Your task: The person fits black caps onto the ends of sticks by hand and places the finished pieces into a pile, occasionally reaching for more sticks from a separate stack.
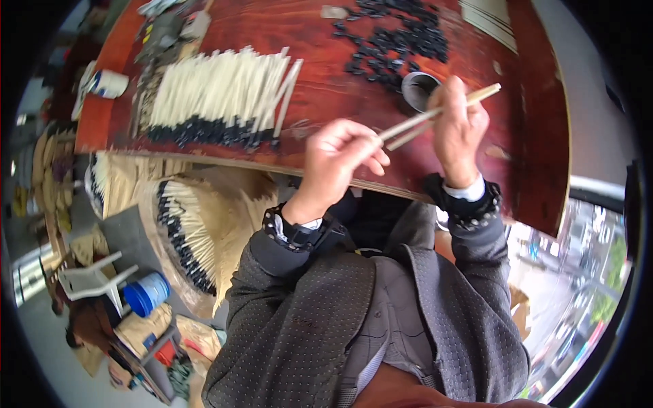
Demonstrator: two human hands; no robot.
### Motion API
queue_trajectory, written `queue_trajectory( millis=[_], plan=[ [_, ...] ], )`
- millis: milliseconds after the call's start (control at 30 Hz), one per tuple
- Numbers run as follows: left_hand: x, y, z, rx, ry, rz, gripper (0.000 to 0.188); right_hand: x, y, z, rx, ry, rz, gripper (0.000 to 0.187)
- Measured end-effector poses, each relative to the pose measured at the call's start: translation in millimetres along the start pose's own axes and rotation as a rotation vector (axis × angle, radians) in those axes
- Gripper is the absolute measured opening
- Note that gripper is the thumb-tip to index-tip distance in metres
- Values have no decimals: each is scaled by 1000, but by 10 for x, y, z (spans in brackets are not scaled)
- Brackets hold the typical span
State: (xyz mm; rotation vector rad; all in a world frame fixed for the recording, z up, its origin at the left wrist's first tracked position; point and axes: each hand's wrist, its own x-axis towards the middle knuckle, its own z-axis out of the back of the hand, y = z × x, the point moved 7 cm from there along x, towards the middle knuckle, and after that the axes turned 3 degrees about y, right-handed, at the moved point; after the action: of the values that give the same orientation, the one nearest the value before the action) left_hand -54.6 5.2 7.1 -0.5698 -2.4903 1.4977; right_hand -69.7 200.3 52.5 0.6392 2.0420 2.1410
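Above the front part of the red table, my right hand [457, 129] is closed around pale thin sticks [486, 93] that point up to the right. One of them reaches across to my left hand [340, 160], whose thumb and forefinger pinch its lower end. A second stick end [406, 139] juts out just below it, free of my left fingers. Whatever else sits in the left pinch is hidden. Just beyond my right hand stands a small round cup [420, 90] with a dark inside. Small black pieces [398, 41] lie heaped behind the cup.
Left on the table [320, 81], many pale sticks [214, 88] with black ends lie side by side. Below the front edge, more black-ended sticks [190, 234] rest in a large sack [238, 217]. A blue bucket [147, 294] and white chair [95, 275] stand lower left.
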Motion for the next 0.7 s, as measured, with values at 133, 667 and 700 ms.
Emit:
queue_trajectory(
  millis=[133,667,700],
  plan=[
    [-162,-473,429,365,-128,-215,4,39,-131,-121,51,95,-101,39],
    [48,-1197,1083,1949,-468,-700,6,324,-336,390,307,2,-96,44],
    [102,-1104,854,1854,-374,-768,7,319,-349,441,318,1,-97,45]
  ],
)
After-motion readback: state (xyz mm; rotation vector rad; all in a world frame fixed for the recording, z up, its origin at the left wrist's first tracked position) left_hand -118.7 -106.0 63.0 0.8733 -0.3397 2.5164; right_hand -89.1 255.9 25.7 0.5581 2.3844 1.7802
